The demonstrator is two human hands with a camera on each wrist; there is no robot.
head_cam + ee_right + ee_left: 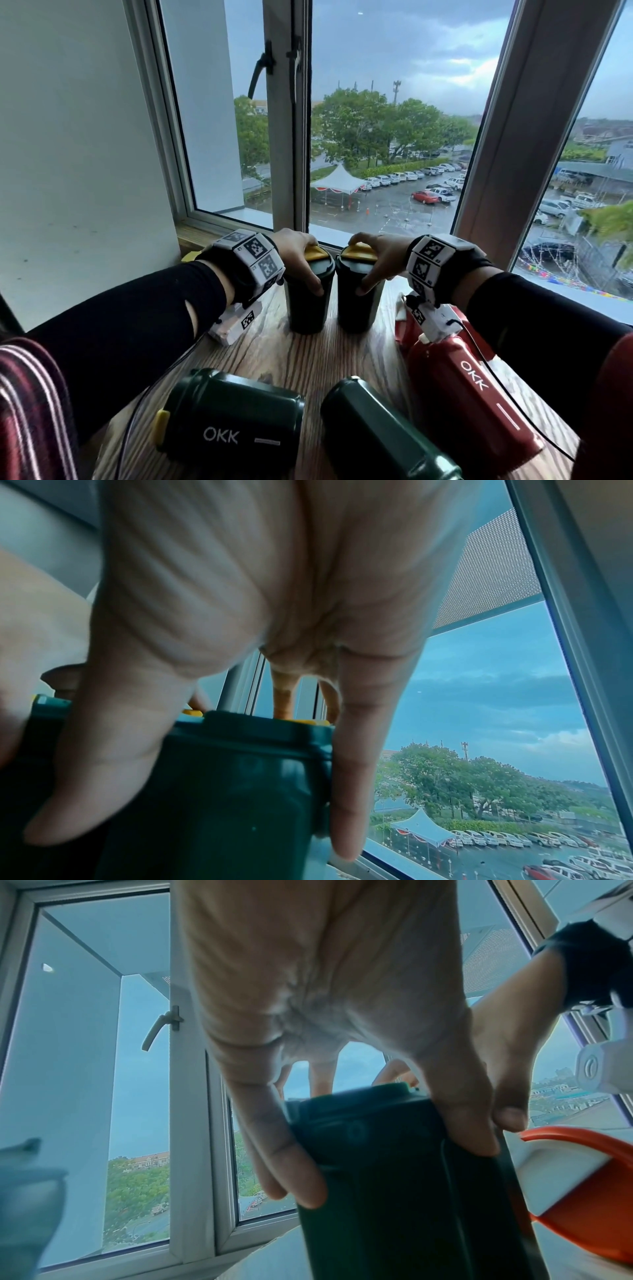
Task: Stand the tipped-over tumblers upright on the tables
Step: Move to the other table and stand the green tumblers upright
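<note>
Two dark green tumblers with yellow lids stand upright side by side near the window. My left hand (303,263) grips the top of the left tumbler (306,308) from above, and in the left wrist view its fingers (284,1164) curl down the green wall (394,1191). My right hand (371,265) grips the top of the right tumbler (354,308); the right wrist view shows the fingers (352,777) round its rim (240,764). Nearer me, two green tumblers (229,421) (383,438) lie on their sides. A red tumbler (469,387) lies tipped at the right.
The wooden table (291,353) butts against the window sill (260,219). A white wall (75,154) closes the left side. Another red object (400,318) lies under my right wrist. Cables run from both wrist cameras across the table.
</note>
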